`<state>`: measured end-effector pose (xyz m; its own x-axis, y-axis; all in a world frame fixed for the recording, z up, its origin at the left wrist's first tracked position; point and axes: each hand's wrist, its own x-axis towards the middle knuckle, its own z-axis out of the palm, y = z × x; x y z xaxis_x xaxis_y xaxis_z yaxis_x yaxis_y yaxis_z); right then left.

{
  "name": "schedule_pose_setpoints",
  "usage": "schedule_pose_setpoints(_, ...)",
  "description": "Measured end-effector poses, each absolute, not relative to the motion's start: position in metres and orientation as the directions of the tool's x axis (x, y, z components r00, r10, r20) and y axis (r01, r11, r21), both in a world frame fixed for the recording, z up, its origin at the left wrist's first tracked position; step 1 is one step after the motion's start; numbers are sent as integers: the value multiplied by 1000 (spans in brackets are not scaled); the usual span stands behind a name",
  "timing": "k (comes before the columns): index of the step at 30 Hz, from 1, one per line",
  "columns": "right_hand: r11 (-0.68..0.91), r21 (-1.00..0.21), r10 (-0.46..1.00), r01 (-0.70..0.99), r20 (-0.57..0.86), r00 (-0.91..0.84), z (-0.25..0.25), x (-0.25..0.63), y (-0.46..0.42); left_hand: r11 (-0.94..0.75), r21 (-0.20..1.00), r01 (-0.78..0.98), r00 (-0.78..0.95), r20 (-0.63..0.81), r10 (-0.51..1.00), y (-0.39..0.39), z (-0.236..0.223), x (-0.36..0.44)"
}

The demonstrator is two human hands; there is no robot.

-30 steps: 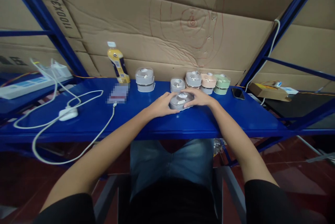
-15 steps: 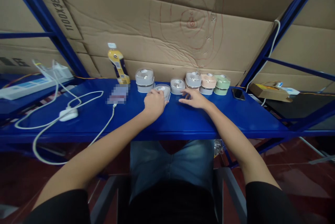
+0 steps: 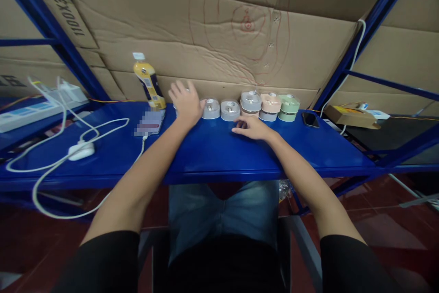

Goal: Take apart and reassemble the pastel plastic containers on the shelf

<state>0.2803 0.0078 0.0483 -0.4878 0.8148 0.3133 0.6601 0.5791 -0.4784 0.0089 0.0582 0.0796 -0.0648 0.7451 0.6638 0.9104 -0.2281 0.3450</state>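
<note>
My left hand (image 3: 187, 104) is above the left-hand stack of grey boxes, fingers spread, hiding most of it. I cannot tell whether it touches the stack. A single grey box with a clear lid (image 3: 211, 109) sits just right of that hand, and a second grey box (image 3: 230, 110) stands beside it. My right hand (image 3: 252, 128) rests low in front of a grey-over-peach stack (image 3: 251, 101), fingers loosely bent and apart, holding nothing. Farther right are a peach-over-grey stack (image 3: 270, 105) and a green stack (image 3: 288, 107).
A yellow drink bottle (image 3: 149, 82) stands at the back left, behind a phone on a cable (image 3: 149, 122). White cables and an adapter (image 3: 81, 150) lie on the blue table (image 3: 212, 158). A dark phone (image 3: 310, 119) lies right. Cardboard (image 3: 154, 23) lines the back.
My left hand has let go of the single grey box, now in line with its neighbour, and moved left and back over the left stack. My right hand has barely moved.
</note>
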Motion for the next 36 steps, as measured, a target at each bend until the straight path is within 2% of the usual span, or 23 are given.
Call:
schedule_pose_setpoints(2, 574, -482, 819, 662, 308, -485, 47, 280, 9, -149, 477, 866, -199, 602, 774, 72, 78, -4)
schedule_pose_setpoints(4, 570, -490, 821, 659, 305, -483, 45, 281, 10, -90, 540, 837, -234, 501, 833, 83, 76, -15)
schedule_pose_setpoints(6, 578, -492, 815, 651, 311, -489, 44, 282, 12, -82, 562, 823, -221, 449, 866, 86, 75, -23)
schedule_pose_setpoints(9, 590, -481, 806, 648, 386, -448, 46, 286, 12, -168, 543, 823, -179, 528, 830, 79, 80, -27)
schedule_pose_setpoints(12, 614, -453, 755, 647, 575, -315, 55, 289, 7, -427, 422, 800, 43, 669, 742, 60, 82, -18)
schedule_pose_setpoints(15, 686, -370, 665, 626, 667, -336, 63, 289, 0, -732, 335, 593, 416, 651, 635, 38, 70, 0)
schedule_pose_setpoints(17, 725, -336, 652, 602, 618, -439, 63, 287, -3, -813, 372, 449, 568, 583, 581, 26, 57, 13)
schedule_pose_setpoints(19, 736, -349, 665, 580, 529, -527, 59, 283, -3, -822, 440, 362, 639, 524, 563, 18, 44, 23)
schedule_pose_setpoints(23, 693, -412, 721, 592, 390, -573, 50, 275, -2, -776, 549, 311, 663, 459, 591, 16, 27, 28)
schedule_pose_setpoints(26, 658, -421, 753, 625, 371, -543, 51, 276, -3, -749, 585, 311, 655, 440, 615, 21, 21, 25)
schedule_pose_setpoints(29, 610, -488, 792, 624, 394, -466, 58, 288, 0, -761, 560, 327, 656, 445, 610, 23, 20, 21)
schedule_pose_setpoints(32, 541, -555, 833, 632, 458, -310, 64, 308, 6, -796, 460, 393, 695, 419, 585, 19, 23, 18)
schedule_pose_setpoints(36, 490, -577, 828, 653, 543, -141, 69, 332, 16, -820, 365, 441, 743, 366, 561, 10, 28, 18)
